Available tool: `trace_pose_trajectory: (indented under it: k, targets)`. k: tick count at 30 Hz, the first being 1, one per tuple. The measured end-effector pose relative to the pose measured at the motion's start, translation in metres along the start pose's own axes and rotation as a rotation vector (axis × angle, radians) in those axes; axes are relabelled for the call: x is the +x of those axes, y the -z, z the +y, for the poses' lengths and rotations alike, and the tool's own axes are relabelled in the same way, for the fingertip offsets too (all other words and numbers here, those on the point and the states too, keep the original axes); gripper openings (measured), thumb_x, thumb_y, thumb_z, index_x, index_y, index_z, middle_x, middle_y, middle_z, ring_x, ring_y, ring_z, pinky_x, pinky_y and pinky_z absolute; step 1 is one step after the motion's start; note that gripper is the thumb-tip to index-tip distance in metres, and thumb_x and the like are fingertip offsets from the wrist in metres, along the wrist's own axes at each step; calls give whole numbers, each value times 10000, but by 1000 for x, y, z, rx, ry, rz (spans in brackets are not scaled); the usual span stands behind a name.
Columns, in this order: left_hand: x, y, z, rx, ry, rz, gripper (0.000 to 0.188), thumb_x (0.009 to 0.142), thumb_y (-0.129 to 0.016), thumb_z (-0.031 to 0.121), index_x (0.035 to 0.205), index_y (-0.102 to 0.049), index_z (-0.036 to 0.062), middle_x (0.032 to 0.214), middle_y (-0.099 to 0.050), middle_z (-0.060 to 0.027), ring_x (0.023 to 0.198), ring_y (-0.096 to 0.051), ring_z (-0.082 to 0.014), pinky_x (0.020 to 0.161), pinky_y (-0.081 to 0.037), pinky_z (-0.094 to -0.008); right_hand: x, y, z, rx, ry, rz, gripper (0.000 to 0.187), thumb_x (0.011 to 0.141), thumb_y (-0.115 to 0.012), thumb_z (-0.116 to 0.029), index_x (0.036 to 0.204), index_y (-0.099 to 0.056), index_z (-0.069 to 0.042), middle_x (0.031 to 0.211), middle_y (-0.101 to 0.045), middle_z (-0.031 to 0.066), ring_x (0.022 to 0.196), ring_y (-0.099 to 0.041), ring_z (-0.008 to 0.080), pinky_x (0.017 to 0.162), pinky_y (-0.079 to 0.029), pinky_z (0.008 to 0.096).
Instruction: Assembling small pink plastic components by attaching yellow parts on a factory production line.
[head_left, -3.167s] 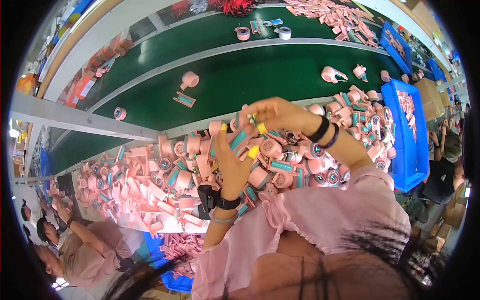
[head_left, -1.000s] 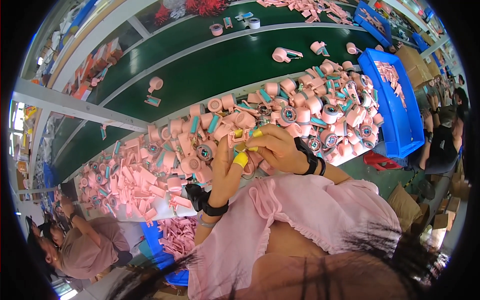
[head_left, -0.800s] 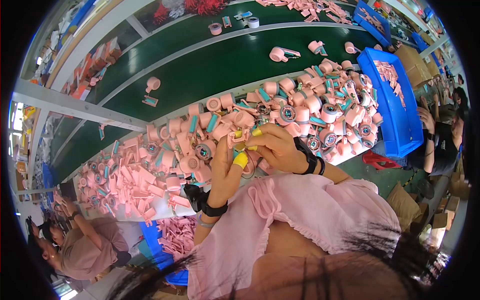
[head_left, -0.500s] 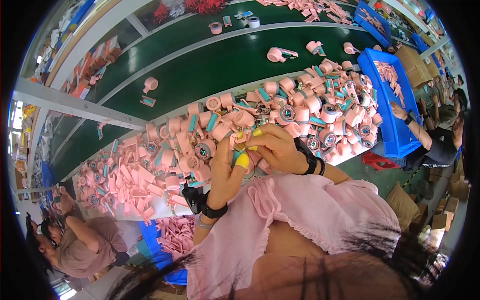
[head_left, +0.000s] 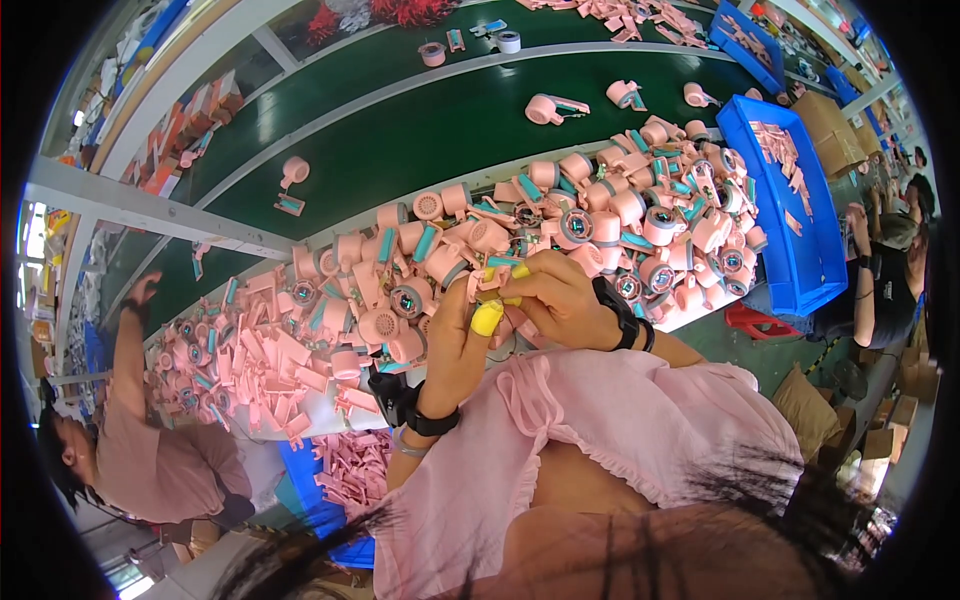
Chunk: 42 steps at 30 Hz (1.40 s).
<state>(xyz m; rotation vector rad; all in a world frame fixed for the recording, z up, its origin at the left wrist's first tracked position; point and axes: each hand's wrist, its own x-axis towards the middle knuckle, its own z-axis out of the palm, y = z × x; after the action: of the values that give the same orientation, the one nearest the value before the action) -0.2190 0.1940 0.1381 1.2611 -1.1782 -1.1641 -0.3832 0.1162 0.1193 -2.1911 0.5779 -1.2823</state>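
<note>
My left hand (head_left: 452, 350) and my right hand (head_left: 572, 308) meet over the near edge of the heaped table. Between their fingertips is a small pink plastic part (head_left: 484, 284), pinched from both sides; much of it is covered by the fingers. Yellow covers sit on several fingertips, and each wrist wears a black band. Just beyond my hands lies a pile of pink fan heads (head_left: 487, 237) with grey rims and teal strips. Some show round circuit boards (head_left: 576, 228) and thin wires.
Loose pink handle pieces (head_left: 270, 365) lie heaped at left. A green conveyor belt (head_left: 400, 130) runs behind, carrying a few fan units. A blue bin (head_left: 800, 270) stands at right, another blue bin (head_left: 300, 470) below left. One co-worker (head_left: 165, 450) is at left, another (head_left: 885, 290) at right.
My hands stay together on the pink part with slight finger shifts. The left co-worker's arm now stretches toward the belt. The right co-worker's hand has left the blue bin. Belt units slid slightly left.
</note>
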Motion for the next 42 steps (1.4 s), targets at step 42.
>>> trace_pose_trajectory:
  k: [42]
  targets:
    - [215,137,-106,-88,211,231,412,992,-413,396,1199,-512,54,1023,-631,-92,769,-601,-169,554,-494,-307,50,75,289,-305,-478,-499,254,766,-611,-63,1017,-609,-26,1007,-625,150,925,-606,345,808,-498,398]
